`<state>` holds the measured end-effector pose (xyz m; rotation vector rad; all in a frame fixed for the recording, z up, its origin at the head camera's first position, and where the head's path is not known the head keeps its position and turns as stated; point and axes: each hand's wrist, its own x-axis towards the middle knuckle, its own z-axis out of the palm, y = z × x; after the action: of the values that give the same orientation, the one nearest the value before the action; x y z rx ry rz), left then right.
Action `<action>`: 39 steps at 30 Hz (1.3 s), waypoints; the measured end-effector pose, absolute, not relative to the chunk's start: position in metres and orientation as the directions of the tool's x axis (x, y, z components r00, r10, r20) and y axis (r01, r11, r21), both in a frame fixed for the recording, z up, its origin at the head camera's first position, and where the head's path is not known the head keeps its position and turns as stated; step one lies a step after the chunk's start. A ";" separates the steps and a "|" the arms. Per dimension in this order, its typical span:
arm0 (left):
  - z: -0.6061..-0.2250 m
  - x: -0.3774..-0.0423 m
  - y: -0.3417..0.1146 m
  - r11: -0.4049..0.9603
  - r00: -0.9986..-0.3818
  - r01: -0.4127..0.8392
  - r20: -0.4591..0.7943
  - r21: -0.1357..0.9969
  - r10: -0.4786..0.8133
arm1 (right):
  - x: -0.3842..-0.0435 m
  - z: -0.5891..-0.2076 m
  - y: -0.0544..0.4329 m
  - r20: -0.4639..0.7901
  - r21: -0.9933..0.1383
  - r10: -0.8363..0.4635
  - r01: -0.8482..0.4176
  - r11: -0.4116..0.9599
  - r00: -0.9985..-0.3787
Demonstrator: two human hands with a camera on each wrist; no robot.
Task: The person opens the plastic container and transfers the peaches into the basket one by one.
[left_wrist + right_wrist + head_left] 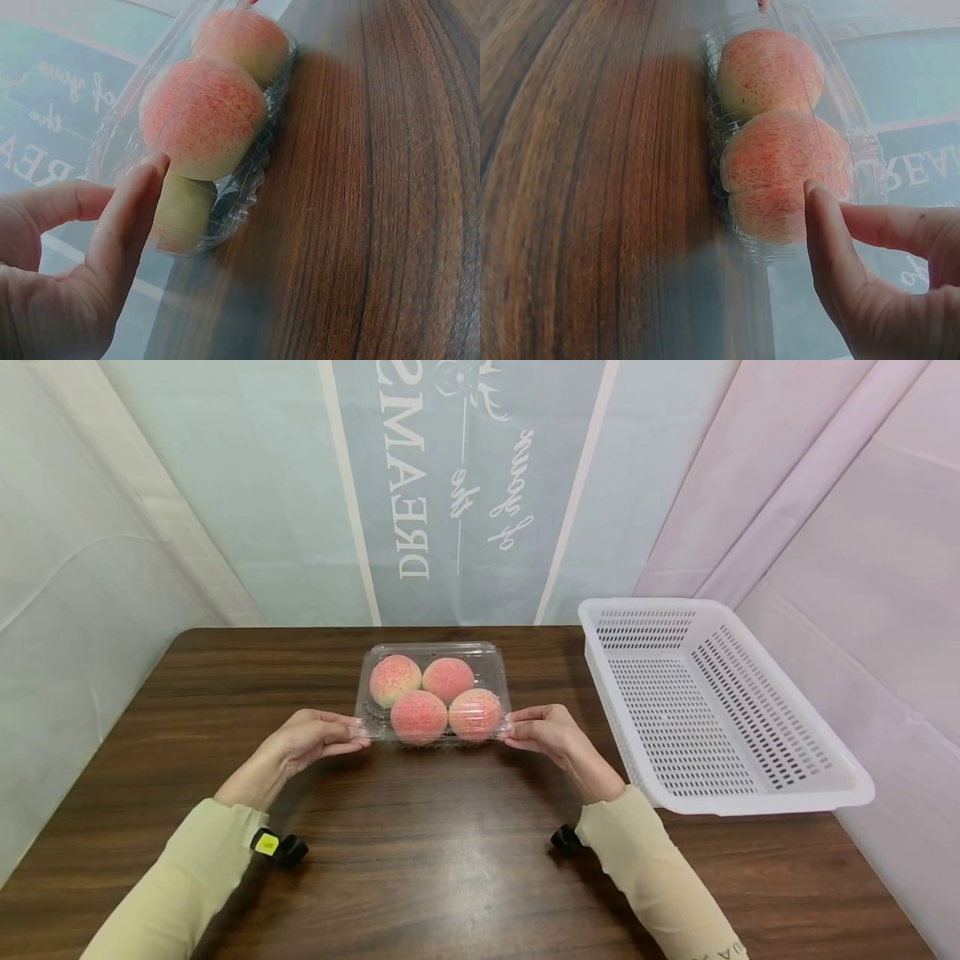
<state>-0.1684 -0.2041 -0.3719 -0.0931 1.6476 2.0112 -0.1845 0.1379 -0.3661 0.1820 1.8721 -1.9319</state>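
A clear plastic clamshell container (pixel 431 649) stands towards the back of the table with several pink and pale-yellow peaches (pixel 417 717) inside. Its lid appears to lie over the fruit. At the front left corner, my left hand (pixel 318 739) pinches the lid's edge between thumb and fingers. My right hand (pixel 543 732) pinches the front right corner in the same way. The left wrist view shows a thumb and finger (pixel 124 232) against the plastic beside a peach (pixel 206 116). In the right wrist view, fingertips (pixel 821 206) touch the plastic near another peach (pixel 769 71).
A white perforated basket (pixel 795 806) sits at the right side of the dark wood table (pixel 442 860). Behind the table hangs a printed curtain (pixel 480 485) with lettering, and pale sheets (pixel 75 527) enclose the sides.
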 end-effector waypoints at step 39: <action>-0.374 -0.172 -0.205 -0.095 -0.840 -0.462 -0.401 0.882 0.365 | -0.185 -0.365 0.138 -0.391 -0.920 -0.212 0.388 0.058 -0.896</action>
<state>-0.1716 -0.2052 -0.3738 -0.1062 1.6405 1.9814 -0.1848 0.1377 -0.3651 0.1750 1.9181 -1.8911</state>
